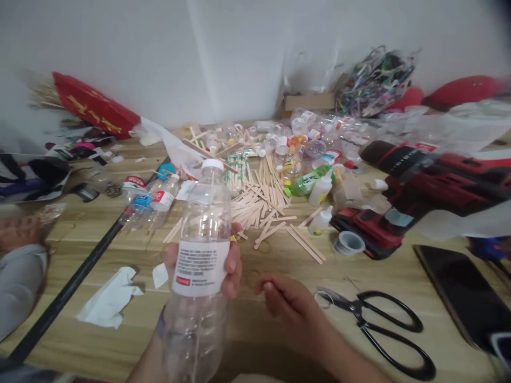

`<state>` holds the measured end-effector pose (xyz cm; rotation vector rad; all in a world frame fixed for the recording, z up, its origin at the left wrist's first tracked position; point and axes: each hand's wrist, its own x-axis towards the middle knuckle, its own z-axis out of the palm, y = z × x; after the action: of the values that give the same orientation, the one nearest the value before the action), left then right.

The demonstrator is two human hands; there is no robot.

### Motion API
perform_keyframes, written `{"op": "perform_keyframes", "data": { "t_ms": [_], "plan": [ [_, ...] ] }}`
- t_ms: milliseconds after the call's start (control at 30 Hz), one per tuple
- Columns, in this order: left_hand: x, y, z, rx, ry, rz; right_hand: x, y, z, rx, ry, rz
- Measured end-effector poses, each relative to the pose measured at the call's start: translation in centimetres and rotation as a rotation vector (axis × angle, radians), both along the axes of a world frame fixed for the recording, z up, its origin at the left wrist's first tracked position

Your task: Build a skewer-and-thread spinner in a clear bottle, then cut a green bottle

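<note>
A clear plastic bottle (199,314) with a white cap and a white printed label stands nearly upright in front of me. My left hand (232,268) is wrapped round it from behind at the label; its fingertips show on the right side. To the right of the bottle, apart from it, my right hand (287,306) has its thumb and fingers pinched together. A faint tan loop, perhaps a rubber band, shows by those fingertips, but blur hides whether they hold it. Black-handled scissors (361,314) lie on the table to the right of this hand.
Wooden craft sticks (259,207) lie heaped ahead, with several bottles behind. A red-black cordless drill (399,202), a grey plastic cup (349,242) and a phone (459,298) sit at right. At left are a black bar (75,282), crumpled tissue (109,298) and another person's arm (19,282).
</note>
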<state>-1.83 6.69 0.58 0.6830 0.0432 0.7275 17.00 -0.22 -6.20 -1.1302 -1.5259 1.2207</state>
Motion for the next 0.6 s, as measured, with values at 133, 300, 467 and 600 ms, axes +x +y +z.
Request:
{"op": "perform_keyframes", "data": {
  "t_ms": [133,300,467,600],
  "plan": [
    [0.7,-0.4,-1.2,-0.090,0.053,0.172,2.5,0.2,-0.4,0.026,-0.225,-0.122],
    [1.8,-0.2,-2.4,-0.077,0.089,0.317,3.0,1.6,0.1,0.007,-0.319,-0.134],
    [2.0,-0.4,-4.0,-0.120,0.169,0.469,3.1,2.1,-0.9,0.055,-0.406,-0.162],
    [2.3,-0.8,-4.6,-0.030,0.242,0.606,3.8,0.4,-1.1,0.005,-0.398,-0.217]
  ]
}}
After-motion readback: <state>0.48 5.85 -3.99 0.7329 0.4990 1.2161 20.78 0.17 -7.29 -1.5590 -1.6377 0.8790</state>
